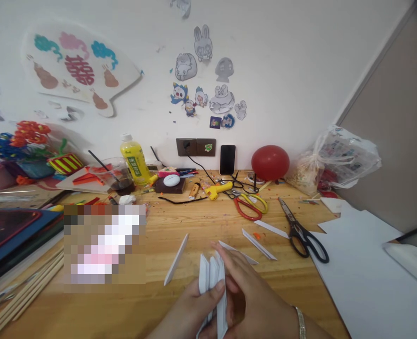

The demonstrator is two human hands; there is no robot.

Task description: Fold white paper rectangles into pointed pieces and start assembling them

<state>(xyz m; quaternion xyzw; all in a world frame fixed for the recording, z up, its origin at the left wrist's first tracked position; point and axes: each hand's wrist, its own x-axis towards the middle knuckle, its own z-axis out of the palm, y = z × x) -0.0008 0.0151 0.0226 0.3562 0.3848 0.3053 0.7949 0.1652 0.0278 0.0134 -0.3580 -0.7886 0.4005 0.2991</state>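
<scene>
Several folded white paper strips [212, 273] stand bunched together at the bottom centre. My left hand [197, 306] is closed around them, its thumb across their front. On the right side of the bundle, my right hand [247, 282] presses against the strips with its fingers, a bracelet on the wrist. Behind the hands, loose folded strips lie on the table: one to the left [176, 260], one to the right [259, 244], and another partly hidden by my right hand. The lower end of the bundle is partly covered by my fingers.
Black-handled scissors [300, 235] lie right, beside white paper sheets [371, 273]. Farther back are red-and-yellow scissors [249, 207], a yellow glue gun [218, 189], a red balloon [270, 162], a phone [228, 159], a yellow bottle [135, 160] and a cup with dark liquid [122, 183]. Wooden sticks [28, 292] lie left.
</scene>
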